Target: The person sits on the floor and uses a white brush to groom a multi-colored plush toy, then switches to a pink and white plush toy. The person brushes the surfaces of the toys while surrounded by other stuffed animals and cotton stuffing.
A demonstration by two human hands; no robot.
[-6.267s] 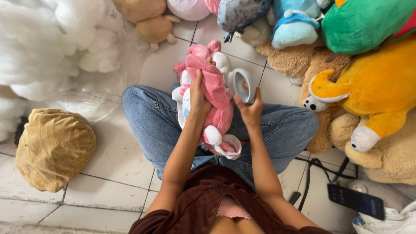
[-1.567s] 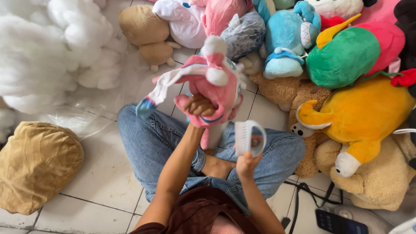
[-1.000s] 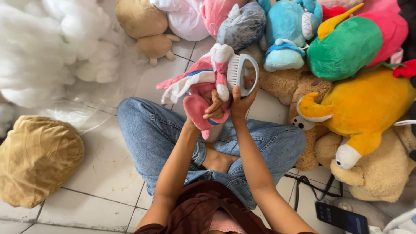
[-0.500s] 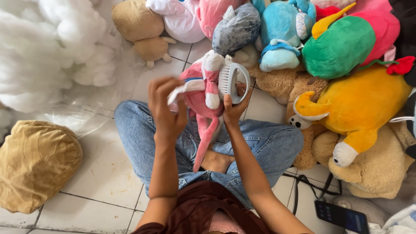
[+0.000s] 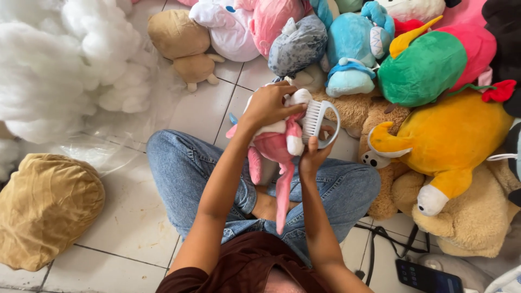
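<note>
I sit cross-legged on a tiled floor. My left hand [image 5: 267, 106] grips the top of a pink and white plush toy [image 5: 277, 149], holding it up over my lap so its long pink limb hangs down. My right hand [image 5: 312, 154] holds a white round brush [image 5: 320, 122] by its loop handle. The brush's teeth rest against the toy's white upper part.
A heap of plush toys fills the right and top: a yellow one [image 5: 439, 146], a green and pink one [image 5: 434, 65], a blue one [image 5: 353, 49], beige bears [image 5: 472, 222]. White stuffing [image 5: 59, 70] lies at the left, a tan cushion [image 5: 46, 209] lower left, a phone [image 5: 429, 276] lower right.
My left hand has moved from the toy's side to its top. The toy has turned and now hangs more upright. The brush stays against it.
</note>
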